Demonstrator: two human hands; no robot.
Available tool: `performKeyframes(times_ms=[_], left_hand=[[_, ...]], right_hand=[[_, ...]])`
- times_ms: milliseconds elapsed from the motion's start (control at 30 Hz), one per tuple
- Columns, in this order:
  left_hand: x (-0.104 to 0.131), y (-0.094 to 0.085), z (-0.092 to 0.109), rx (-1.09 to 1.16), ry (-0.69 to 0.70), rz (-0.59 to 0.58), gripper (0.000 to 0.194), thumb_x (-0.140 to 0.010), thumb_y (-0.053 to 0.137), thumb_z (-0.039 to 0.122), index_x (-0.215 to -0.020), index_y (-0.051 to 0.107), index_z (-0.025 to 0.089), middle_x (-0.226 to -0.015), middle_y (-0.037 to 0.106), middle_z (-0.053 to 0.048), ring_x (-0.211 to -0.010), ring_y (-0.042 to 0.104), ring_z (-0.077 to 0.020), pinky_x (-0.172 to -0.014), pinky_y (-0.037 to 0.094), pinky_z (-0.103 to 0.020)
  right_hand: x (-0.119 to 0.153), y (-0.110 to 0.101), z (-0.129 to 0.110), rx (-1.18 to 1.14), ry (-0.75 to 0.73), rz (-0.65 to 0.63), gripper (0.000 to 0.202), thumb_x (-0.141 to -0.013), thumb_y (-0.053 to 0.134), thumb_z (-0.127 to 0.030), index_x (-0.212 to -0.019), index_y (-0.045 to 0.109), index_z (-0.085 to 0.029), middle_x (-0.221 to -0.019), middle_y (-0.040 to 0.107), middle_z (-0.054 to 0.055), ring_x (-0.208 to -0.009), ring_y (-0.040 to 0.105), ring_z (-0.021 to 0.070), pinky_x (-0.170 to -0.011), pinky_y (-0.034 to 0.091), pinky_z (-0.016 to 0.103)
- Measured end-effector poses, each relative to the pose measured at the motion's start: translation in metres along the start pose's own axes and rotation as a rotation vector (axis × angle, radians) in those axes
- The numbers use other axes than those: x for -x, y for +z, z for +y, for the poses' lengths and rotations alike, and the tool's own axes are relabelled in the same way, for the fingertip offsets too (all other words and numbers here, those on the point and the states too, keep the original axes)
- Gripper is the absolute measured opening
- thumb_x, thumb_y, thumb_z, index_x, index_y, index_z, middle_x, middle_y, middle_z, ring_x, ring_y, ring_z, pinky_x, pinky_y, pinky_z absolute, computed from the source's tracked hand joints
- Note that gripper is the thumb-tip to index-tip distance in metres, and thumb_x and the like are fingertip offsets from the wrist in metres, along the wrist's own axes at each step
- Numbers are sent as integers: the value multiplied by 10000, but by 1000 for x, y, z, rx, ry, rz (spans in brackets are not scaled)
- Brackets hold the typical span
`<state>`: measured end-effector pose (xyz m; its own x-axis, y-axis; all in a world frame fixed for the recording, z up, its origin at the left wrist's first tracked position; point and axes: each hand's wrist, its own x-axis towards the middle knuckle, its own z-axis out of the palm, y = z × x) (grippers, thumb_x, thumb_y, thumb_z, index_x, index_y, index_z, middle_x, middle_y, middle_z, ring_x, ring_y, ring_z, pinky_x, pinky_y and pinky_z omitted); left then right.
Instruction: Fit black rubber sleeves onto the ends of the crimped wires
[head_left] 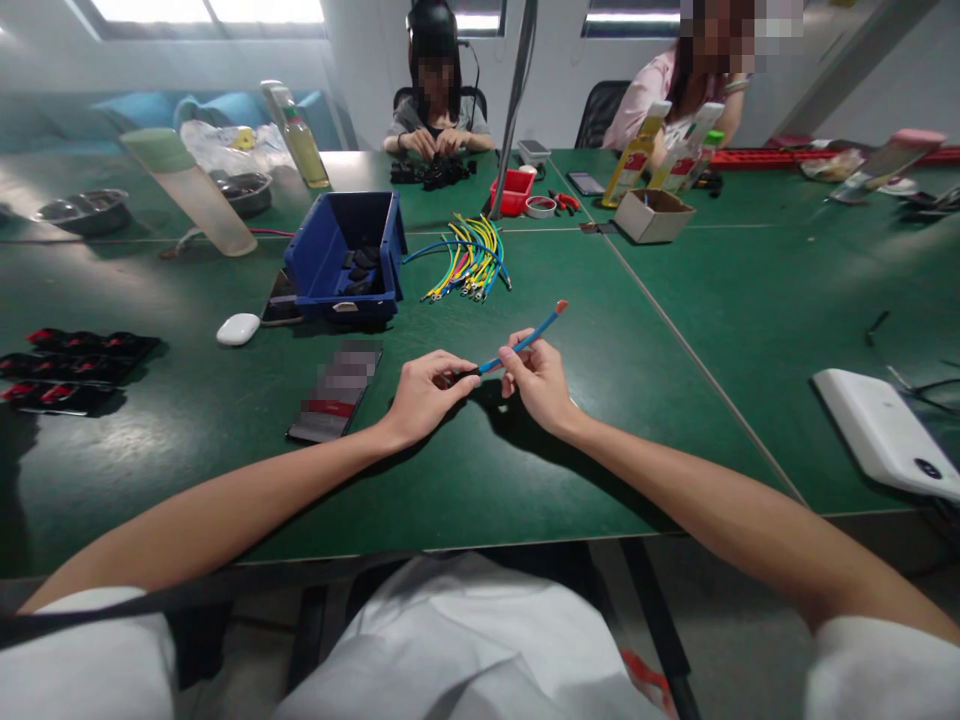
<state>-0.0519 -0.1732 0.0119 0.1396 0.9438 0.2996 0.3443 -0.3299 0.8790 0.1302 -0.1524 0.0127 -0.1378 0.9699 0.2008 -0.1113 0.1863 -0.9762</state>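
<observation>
My right hand is closed around a short blue cable, which slants up to the right and ends in bare copper. At the cable's lower left end, my left hand pinches a small black piece, perhaps a sleeve or cap; the fingers partly hide it. Whether the cable goes into the black piece or only touches it, I cannot tell. Beyond my hands lies a bundle of yellow, green and blue cables with metal ends. Left of the bundle stands a blue bin holding black pieces.
On the green table, a phone lies by my left forearm and a white case farther left. A white power bank is at right. A metal pole rises behind the bundle. Two people sit across.
</observation>
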Motion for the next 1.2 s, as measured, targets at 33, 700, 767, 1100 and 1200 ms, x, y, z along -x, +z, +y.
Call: performKeyframes(times_ms=[33,700,767,1100,1200], left_hand=[[0,0,-1,10,-7,-6,200,-796,740,356,-906,756,189,-854,706,-47,-676,598,-132,-618,477,-266],[8,-2,10,107,-44,-28,334,-810,721,337,-1079,701,142,-894,720,-56,-736,617,-144,-677,478,-253],[12,-5,13,93,-54,-28,331,-798,736,349,-1055,715,141,-856,718,-50,-711,613,-142,-669,479,-253],[24,-16,11,-30,19,16,277,-805,737,347,-1000,768,153,-827,737,-60,-676,636,-144,-628,487,-246],[23,-19,9,-60,78,21,244,-810,734,321,-990,773,162,-824,743,-56,-674,640,-137,-618,479,-237]], right_hand=[[0,0,0,1,-2,-2,356,-835,668,-507,-880,465,-219,-587,541,-87,-375,523,75,-374,390,195],[3,2,0,-322,203,66,446,-735,768,-502,-909,455,-236,-635,646,-69,-372,511,63,-369,381,163],[6,4,-1,-325,204,45,432,-747,763,-493,-909,457,-234,-641,657,-60,-376,513,63,-371,379,162],[11,4,-6,-298,220,-49,384,-765,774,-440,-897,486,-223,-640,650,-61,-383,521,59,-377,386,159],[11,4,-6,-283,213,-60,359,-753,794,-404,-873,514,-216,-670,645,-63,-397,529,50,-382,396,155]])
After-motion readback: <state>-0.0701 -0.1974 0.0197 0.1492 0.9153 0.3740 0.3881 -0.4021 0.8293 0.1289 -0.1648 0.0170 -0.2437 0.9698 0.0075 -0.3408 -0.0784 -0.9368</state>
